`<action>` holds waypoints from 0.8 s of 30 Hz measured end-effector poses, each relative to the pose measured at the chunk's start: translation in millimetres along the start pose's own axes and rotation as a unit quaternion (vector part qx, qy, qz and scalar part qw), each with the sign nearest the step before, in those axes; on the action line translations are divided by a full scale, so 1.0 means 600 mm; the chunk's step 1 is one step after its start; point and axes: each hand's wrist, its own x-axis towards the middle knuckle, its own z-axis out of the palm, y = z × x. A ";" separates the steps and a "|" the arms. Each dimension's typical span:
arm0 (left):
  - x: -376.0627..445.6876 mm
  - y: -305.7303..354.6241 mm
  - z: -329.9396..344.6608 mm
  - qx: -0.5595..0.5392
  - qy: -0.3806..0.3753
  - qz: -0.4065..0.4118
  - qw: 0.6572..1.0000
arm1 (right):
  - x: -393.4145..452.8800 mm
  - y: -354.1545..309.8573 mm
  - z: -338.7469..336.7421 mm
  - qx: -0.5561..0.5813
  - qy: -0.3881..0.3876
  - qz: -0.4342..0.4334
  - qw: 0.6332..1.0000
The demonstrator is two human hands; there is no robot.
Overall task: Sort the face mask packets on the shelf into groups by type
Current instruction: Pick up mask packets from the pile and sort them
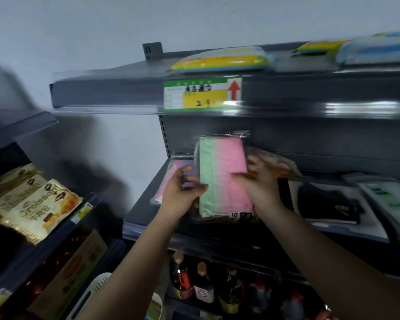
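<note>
Face mask packets are what gets sorted, and one green and pink packet [222,179] is held up in the middle of the view, just above the front of the shelf [148,218]. The left hand [183,192] grips its left edge with curled fingers, and the right hand [259,183] pinches its right side, thumb on the front. At 9 o'clock from it, a pink and purple packet [171,181] lies flat on the shelf, partly behind the left hand. It looks like the same soft, colourful kind, so I think the held packet belongs on top of it or just beside it. To do this well, keep both hands on the slippery packet, tip it flat, and line up the edges. At 3 o'clock lies a black mask packet [328,204], a different kind, so keep away from that pile. Behind the right hand is an orange packet [275,162], too blurry to tell what it is. Bottles [203,285] stand below at 6 o'clock, so don't drop anything.
</note>
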 end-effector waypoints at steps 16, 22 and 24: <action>0.108 -0.050 -0.161 0.158 0.031 -0.021 0.987 | 0.008 0.054 0.178 -0.284 -0.053 0.032 0.957; 0.136 -0.048 -0.165 0.347 -0.013 0.001 0.938 | 0.031 0.052 0.198 -0.393 -0.091 0.027 0.915; 0.133 -0.051 -0.163 0.387 -0.018 0.012 0.922 | 0.028 0.051 0.195 -0.414 -0.102 0.015 0.904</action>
